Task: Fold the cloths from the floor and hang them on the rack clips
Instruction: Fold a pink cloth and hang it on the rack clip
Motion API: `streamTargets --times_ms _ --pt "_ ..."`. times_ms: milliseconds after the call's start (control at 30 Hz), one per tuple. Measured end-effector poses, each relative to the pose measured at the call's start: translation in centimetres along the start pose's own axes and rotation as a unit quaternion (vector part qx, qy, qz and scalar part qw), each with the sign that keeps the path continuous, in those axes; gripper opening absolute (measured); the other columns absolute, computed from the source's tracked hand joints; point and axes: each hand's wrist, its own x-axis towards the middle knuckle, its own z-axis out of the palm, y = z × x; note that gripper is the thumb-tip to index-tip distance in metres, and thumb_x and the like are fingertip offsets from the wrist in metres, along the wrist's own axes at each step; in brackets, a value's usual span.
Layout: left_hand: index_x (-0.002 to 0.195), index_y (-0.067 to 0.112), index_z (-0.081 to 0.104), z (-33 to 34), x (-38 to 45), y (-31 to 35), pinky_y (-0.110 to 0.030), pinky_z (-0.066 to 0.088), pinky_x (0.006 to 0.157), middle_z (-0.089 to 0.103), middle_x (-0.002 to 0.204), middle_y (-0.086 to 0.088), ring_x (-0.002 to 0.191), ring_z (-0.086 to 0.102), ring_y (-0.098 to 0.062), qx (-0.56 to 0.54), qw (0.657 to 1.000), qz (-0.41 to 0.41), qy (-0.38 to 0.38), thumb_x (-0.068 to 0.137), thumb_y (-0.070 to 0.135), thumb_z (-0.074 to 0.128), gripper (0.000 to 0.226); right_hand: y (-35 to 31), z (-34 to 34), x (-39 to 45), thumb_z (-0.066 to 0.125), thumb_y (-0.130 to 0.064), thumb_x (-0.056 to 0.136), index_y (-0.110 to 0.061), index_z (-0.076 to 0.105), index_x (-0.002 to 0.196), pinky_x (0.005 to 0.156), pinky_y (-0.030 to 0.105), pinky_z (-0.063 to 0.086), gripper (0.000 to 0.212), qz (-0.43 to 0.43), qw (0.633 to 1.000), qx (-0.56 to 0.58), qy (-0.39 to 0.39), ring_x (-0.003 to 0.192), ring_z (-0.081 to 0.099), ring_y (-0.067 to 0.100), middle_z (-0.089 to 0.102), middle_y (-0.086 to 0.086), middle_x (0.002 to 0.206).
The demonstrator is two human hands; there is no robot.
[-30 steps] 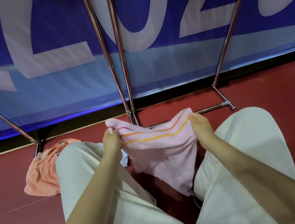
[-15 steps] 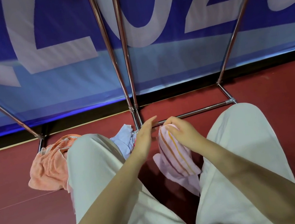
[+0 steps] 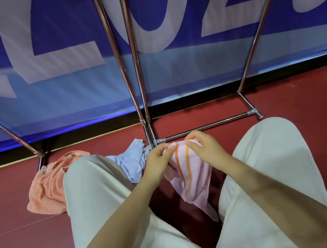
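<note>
Centrally, the pink terry cloth with orange and red stripes [image 3: 186,176] hangs doubled between the person's knees, its top edge gathered at hand level and its tail drooping toward the red floor [image 3: 321,118] without clearly touching it. One second earlier the cloth was stretched wide between two separated hands; half a second ago the left hand was flat and open beside it. Now both hands meet at the top edge: the left hand [image 3: 158,161] pinches the fold with curled fingers, and the right hand [image 3: 204,149] grips the same edge just beside it, fingers curled over the fabric. This closing of the span reads as the first fold completed, so the cloth is probably being squared or readied for a second fold before hanging.

Outward, a crumpled pale-blue cloth [image 3: 133,164] lies on the floor just left of the left hand, partly hidden by the left knee in off-white trousers [image 3: 96,192]. Farther left, an orange terry cloth [image 3: 45,192] lies heaped near the floor's far edge. Both remain unfolded, so most of the task is judged still ahead.

Behind the hands stands the chrome tubular rack [image 3: 202,128], its base bar just beyond the fingertips; its clips are above the view. A blue banner with large pale lettering [image 3: 58,55] backs the scene.
</note>
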Motion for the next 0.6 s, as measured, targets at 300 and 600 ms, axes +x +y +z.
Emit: streamTargets --times_ms 300,600 --pt "0.081 0.024 0.068 -3.0 0.9 1.1 -0.026 0.046 0.079 0.066 0.077 0.010 0.077 0.058 -0.007 -0.092 0.981 0.006 0.172 0.095 0.017 0.058 0.018 3.6 0.7 0.0 0.052 -0.021 0.096 -0.013 0.046 0.073 0.063 0.032 0.031 0.025 -0.025 0.985 -0.141 -0.097 0.065 0.039 0.015 0.044 -0.002 0.067" --pt "0.083 0.015 0.053 -7.7 1.8 2.3 -0.019 0.052 0.060 0.067 0.080 0.001 0.061 0.064 -0.003 -0.300 0.899 -0.010 0.320 0.102 0.011 0.042 0.023 6.6 1.1 -0.2 0.047 -0.035 0.098 -0.022 0.038 0.062 0.061 0.032 0.031 0.039 0.101 0.947 -0.246 -0.180 0.069 0.042 0.018 0.041 -0.007 0.064"
